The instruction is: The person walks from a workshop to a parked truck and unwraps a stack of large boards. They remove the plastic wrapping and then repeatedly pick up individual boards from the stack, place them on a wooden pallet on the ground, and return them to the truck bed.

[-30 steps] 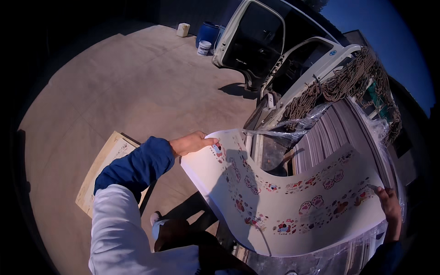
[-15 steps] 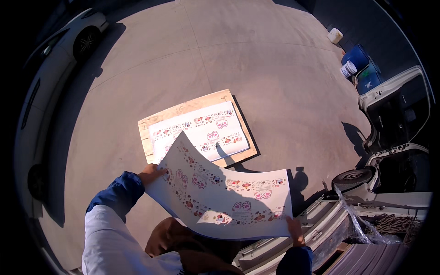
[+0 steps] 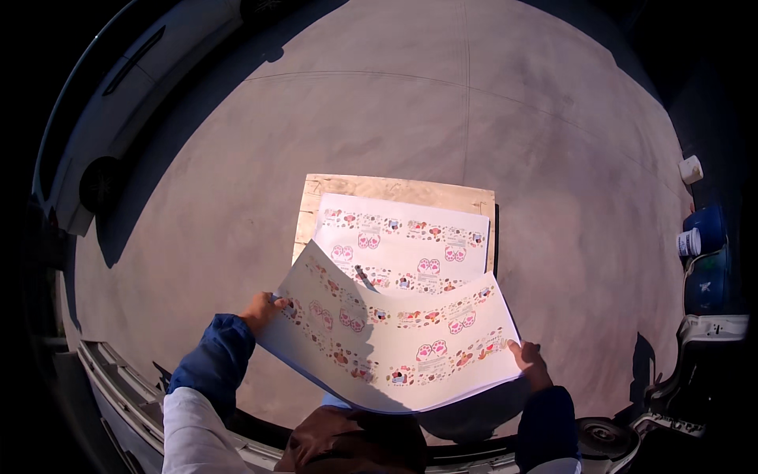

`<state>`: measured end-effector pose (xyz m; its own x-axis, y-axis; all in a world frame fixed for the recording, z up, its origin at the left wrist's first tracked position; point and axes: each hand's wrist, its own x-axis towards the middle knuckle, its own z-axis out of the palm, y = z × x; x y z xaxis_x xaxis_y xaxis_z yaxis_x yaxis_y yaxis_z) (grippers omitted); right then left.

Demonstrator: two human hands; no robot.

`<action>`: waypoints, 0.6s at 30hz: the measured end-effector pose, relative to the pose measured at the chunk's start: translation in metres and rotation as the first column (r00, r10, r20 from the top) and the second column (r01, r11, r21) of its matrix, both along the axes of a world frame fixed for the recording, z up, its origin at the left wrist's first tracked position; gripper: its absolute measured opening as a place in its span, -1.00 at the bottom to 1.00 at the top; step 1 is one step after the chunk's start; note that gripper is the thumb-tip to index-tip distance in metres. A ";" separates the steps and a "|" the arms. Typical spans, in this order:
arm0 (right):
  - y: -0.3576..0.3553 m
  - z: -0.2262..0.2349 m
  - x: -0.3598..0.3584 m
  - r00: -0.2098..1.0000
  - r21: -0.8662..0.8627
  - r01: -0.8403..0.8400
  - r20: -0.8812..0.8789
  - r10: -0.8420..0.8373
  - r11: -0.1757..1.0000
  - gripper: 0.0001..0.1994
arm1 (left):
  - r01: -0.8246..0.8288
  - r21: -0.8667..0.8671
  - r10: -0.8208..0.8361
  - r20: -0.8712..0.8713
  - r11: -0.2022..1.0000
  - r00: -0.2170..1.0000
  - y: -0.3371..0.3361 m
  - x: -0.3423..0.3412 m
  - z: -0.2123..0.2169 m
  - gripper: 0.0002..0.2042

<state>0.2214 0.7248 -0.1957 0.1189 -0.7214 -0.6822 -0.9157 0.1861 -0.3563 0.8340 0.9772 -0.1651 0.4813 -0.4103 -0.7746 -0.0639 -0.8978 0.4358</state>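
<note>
Sunlit concrete ground [image 3: 553, 158] holds a wooden board [image 3: 379, 189] topped with a printed sheet [image 3: 403, 237]. Above it, left hand [image 3: 260, 308] and right hand [image 3: 530, 363] each pinch a patterned white sheet [image 3: 395, 340].

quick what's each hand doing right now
left hand: closed on the left edge of the printed sheet
right hand: closed on the same sheet's right edge
</note>
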 end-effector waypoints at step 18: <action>-0.059 -0.177 -0.065 0.942 0.121 0.281 0.153 -0.297 0.952 -0.57 | -0.227 -0.089 0.233 0.067 0.970 0.970 0.037 0.034 -0.159 -0.61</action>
